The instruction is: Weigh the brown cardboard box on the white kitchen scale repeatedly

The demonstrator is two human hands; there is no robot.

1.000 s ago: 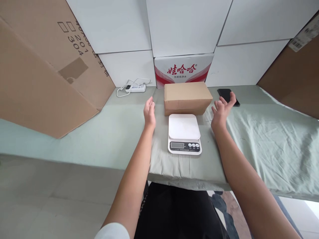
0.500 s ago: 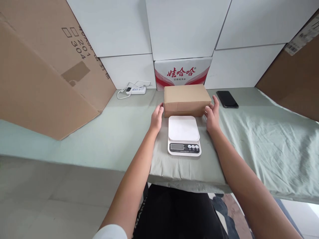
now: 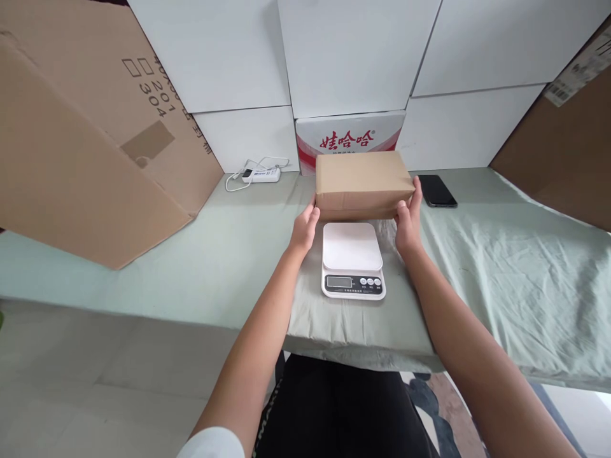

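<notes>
Between my two hands is a closed brown cardboard box (image 3: 365, 181), which looks raised a little off the cloth. My left hand (image 3: 304, 228) grips its left end, thumb on the front and the other fingers partly hidden behind the corner. My right hand (image 3: 408, 219) holds the right end, its thumb on the front face and a finger up along the side. Just in front of the box lies a white kitchen scale (image 3: 353, 261) with a bare platform, a dark display strip and several round buttons. Its display shows no readable figures.
A black phone (image 3: 435, 191) lies right of the box, and a white power strip with a cable (image 3: 261, 174) lies to the left. Large cardboard (image 3: 95, 140) stands at the left, more cardboard (image 3: 568, 127) at the right. Behind is a white-and-red carton (image 3: 305, 143). A pale green cloth (image 3: 229, 261) covers the table.
My hands have closed in on the ends of the cardboard box. It has risen, and its right end has shifted slightly to the right. The scale has stayed put.
</notes>
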